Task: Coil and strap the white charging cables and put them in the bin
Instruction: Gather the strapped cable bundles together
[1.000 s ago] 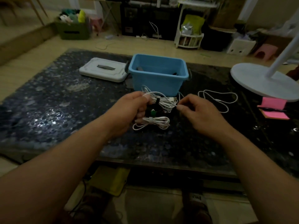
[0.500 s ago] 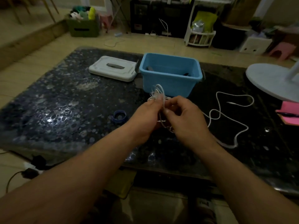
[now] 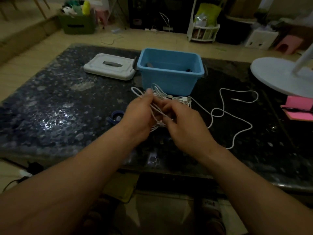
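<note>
Table: dark, speckled slab; it carried everything below as far as the disc.
Left hand: in front of the bin, just left of its near wall; fingers curled, with the thumb and fingertips pinching several loops of the cable.
Right hand: in front of the bin, touching the left hand; fingers curled and pinching a strand of the same cable.
Cable: white; its loops were gathered between both hands in front of the bin, and its loose tail ran on the table to the right of the bin, ending in a plug.
Ring: small and blue, on the table in front of the bin and to its left, just beside the left hand.
Bundle: white coiled cables touching the bin's near wall, partly hidden by the hands.
Bin: blue, open, upright; dark items lay inside, too dim to tell.
Lid: white, flat, just left of the bin.
Notes: pink, far right of the bin.
Disc: white round base, right of the bin.
Crate: green, on the floor behind the bin, to its left.
</note>
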